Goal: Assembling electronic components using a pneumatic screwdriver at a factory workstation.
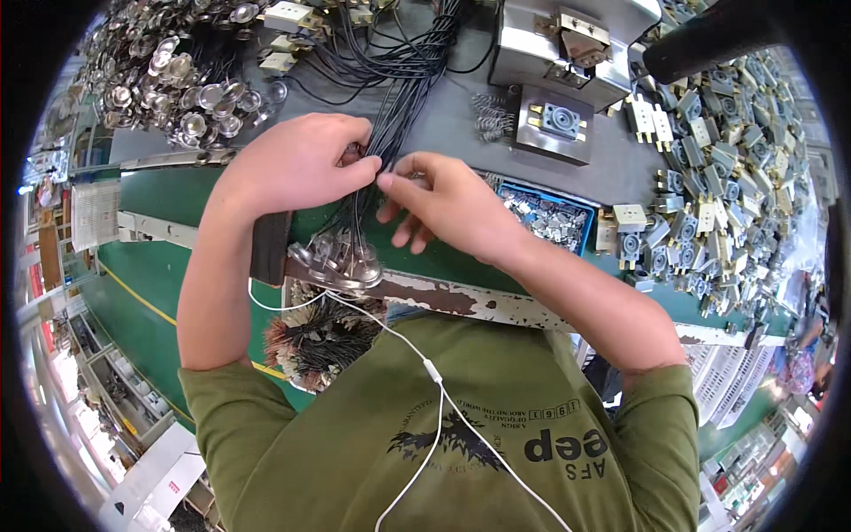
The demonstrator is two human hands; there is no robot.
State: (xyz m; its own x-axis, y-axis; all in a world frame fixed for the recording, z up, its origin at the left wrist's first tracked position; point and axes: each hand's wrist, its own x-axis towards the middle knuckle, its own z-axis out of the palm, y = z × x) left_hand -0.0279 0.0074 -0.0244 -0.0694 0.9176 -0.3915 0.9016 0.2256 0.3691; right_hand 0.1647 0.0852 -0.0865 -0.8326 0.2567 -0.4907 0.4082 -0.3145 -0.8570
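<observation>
One left hand [306,164] grips one black wire bundle [403,111]; one right hand [452,202] is curled, hold unclear.

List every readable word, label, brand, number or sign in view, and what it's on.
Olive T-shirt: dark printed lettering and digits around a tree-like graphic, upside down in this view; partly legible, but I won't transcribe it.
White panel, lower left: small red mark, too small to read.
White connector, right: any marking too small to read.
Black wires: no text readable.
</observation>
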